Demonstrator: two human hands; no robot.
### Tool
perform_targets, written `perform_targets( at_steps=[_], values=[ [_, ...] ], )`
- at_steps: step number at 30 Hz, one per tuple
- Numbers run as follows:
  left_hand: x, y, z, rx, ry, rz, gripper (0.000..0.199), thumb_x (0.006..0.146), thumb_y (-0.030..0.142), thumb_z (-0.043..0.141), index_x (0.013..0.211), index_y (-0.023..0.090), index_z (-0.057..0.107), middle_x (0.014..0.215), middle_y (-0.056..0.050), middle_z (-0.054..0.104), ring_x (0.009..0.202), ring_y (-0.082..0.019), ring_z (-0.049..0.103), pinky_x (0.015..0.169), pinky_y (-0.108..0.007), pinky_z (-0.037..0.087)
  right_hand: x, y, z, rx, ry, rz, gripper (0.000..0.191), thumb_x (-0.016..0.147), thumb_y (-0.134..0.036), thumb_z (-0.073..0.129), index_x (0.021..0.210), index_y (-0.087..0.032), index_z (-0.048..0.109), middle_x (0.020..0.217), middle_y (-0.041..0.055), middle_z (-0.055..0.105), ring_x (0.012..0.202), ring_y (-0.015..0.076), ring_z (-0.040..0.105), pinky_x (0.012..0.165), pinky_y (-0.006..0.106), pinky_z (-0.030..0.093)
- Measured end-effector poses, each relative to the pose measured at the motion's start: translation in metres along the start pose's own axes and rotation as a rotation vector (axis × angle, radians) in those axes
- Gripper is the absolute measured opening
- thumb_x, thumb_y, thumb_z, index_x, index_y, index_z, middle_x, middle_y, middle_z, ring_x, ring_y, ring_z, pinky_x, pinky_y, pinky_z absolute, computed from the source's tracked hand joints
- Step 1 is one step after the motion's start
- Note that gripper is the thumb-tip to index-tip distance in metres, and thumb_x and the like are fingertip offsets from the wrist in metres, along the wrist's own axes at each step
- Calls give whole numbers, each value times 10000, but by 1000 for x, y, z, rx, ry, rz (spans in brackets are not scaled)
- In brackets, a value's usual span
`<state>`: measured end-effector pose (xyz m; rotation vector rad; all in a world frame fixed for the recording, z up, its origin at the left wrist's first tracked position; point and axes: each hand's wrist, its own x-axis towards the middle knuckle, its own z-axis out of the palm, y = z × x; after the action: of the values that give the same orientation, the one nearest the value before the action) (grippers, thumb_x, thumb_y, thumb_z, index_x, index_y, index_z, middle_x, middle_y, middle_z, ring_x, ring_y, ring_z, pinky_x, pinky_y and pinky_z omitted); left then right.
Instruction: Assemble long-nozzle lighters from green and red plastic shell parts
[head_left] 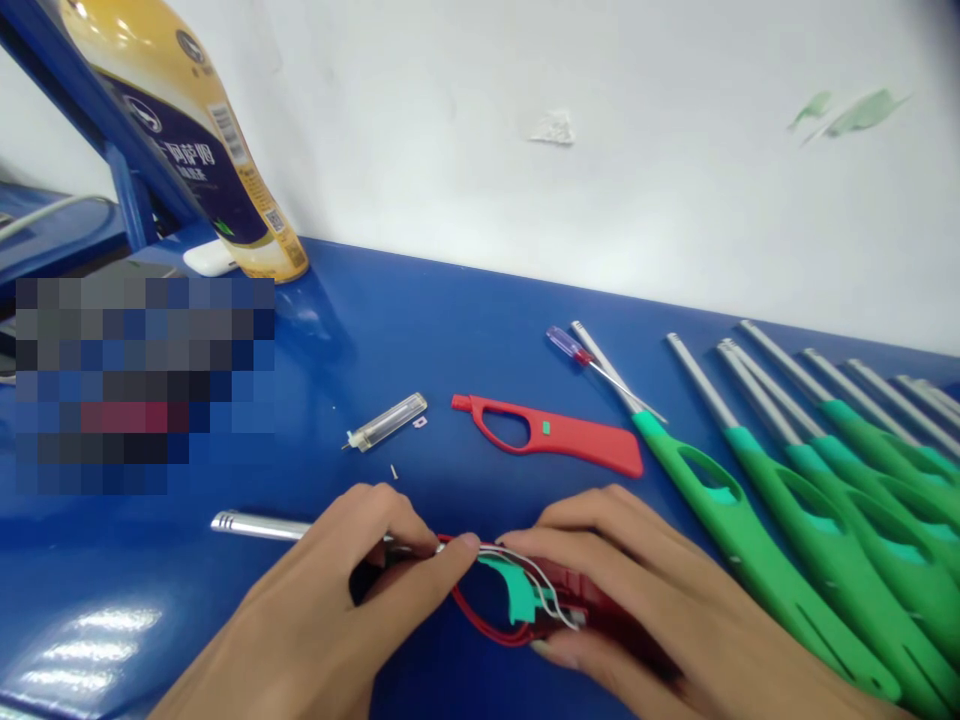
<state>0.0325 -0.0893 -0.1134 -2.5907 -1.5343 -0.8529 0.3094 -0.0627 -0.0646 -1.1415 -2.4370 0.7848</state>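
Observation:
Both hands are on a red long-neck gas lighter (493,634) with its casing opened. White wires (541,580) and a teal trigger (511,588) show inside it. My left hand (337,590) pinches the lighter near the base of its metal tube (259,525), which points left. My right hand (637,590) grips the handle end, covering much of it. Beyond the hands lies the loose red casing half (592,441). A clear fuel tank (388,422) rests left of that half, with a tiny screw (394,472) close by.
Several green long-neck lighters (772,540) lie along the right side. A screwdriver (571,346) with a purple handle rests across one tube. At the back left stands a yellow bottle (202,140), near a white object (210,258). A white wall (480,200) borders the blue table (360,330).

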Motion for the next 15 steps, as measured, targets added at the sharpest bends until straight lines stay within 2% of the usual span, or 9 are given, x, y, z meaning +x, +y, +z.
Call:
perform_targets(
  at_steps=[3, 7, 9, 12, 15],
  values=[
    [4, 0, -5, -14, -31, 52, 682, 979, -42, 328, 1290, 402, 742, 1007, 17, 685, 758, -69, 690, 567, -74, 506, -1, 2, 0, -47, -25, -12, 452, 1016, -245, 710, 1446, -365, 640, 1301, -6, 716, 1092, 164, 718, 977, 279, 608],
    [9, -5, -14, -66, -133, 121, 729, 957, -36, 336, 1476, 376, 639, 1121, -14, 688, 909, -88, 730, 820, -147, 606, -2, 5, 0, -34, -55, 26, 442, 1027, -244, 681, 1446, -383, 662, 1327, 16, 721, 1103, 184, 740, 964, 295, 631],
    [8, -7, -13, -74, -156, 114, 638, 998, 23, 382, 1407, 407, 686, 1104, 7, 706, 872, -89, 739, 747, -119, 607, -2, 6, -1, -37, -83, 37, 432, 1034, -246, 668, 1442, -387, 667, 1333, 20, 721, 1118, 189, 743, 980, 302, 632],
    [6, -8, -12, -100, -143, 50, 470, 1045, 126, 433, 1201, 411, 773, 1057, 35, 729, 790, -81, 735, 595, -70, 561, -1, 5, 0, -36, -73, 25, 432, 1030, -229, 672, 1424, -408, 676, 1327, -4, 720, 1117, 169, 737, 990, 286, 623],
    [10, -4, -12, -112, -146, 59, 499, 1024, 78, 405, 1153, 385, 776, 1041, 34, 726, 783, -76, 729, 625, -80, 562, 0, 4, 0, -35, -29, 6, 427, 1013, -201, 692, 1390, -400, 693, 1316, -25, 718, 1096, 146, 728, 978, 256, 612]
  ],
)
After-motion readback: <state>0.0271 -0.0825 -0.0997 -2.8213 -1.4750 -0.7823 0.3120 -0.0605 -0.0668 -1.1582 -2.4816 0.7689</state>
